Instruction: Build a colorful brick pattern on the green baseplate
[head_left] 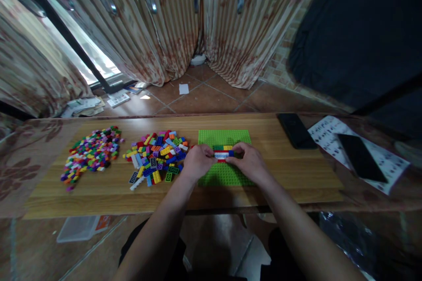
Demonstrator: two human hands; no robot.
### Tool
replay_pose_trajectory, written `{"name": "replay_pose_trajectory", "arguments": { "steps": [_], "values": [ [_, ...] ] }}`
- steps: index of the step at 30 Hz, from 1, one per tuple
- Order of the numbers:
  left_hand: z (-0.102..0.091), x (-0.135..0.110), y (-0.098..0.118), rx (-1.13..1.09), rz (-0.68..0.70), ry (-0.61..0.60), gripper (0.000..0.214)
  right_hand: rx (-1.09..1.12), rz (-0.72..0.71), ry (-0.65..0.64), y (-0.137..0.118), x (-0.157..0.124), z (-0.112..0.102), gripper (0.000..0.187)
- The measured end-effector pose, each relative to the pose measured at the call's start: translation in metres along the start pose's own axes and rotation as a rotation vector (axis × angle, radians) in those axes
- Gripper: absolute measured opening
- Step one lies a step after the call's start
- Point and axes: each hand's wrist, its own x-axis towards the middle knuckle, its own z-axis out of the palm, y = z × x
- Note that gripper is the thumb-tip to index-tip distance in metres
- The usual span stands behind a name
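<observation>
Left hand (198, 162), right hand (248, 162) clamped on opposite ends of plastic-brick block (222, 155); studded green baseplate (227, 177) beneath, wood-grain tabletop (286, 171) around, striped curtains (168, 30) beyond.

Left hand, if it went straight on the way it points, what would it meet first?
Probably the coloured bricks on the green baseplate; the left hand may already touch them, though contact is unclear.

Brick block (221, 155) partly behind the right hand (249, 161), white sheet (326, 134) (print illegibly small) partly under a phone (362, 158)
</observation>
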Motion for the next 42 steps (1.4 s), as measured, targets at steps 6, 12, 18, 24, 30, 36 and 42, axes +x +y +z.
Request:
{"name": "replay_pose_trajectory", "arguments": {
  "steps": [6,12,18,24,30,36,42],
  "values": [
    [-0.013,0.0,0.0,-0.248,-0.03,-0.198,0.01,0.082,-0.006,-0.054,0.008,0.002,-0.007,0.028],
    [-0.018,-0.002,0.005,-0.309,-0.092,-0.229,0.016,0.249,0.026,-0.081,0.012,0.002,-0.012,0.029],
    [-0.017,-0.008,-0.001,-0.252,0.008,-0.201,0.019,0.317,-0.083,-0.085,0.013,-0.006,-0.009,0.025],
    [-0.015,-0.007,-0.009,-0.174,0.086,-0.195,0.022,0.118,-0.268,-0.1,0.005,-0.013,0.001,0.01],
    [-0.017,-0.007,-0.006,-0.108,0.13,-0.191,0.022,0.002,-0.303,-0.102,-0.003,-0.016,0.002,0.006],
    [-0.017,-0.009,-0.005,-0.132,0.138,-0.178,0.024,0.055,-0.308,-0.11,-0.005,-0.016,-0.002,0.004],
    [-0.019,-0.009,-0.007,-0.143,0.165,-0.166,0.024,0.177,-0.233,-0.15,-0.002,-0.015,-0.007,0.012]
  ]
}}
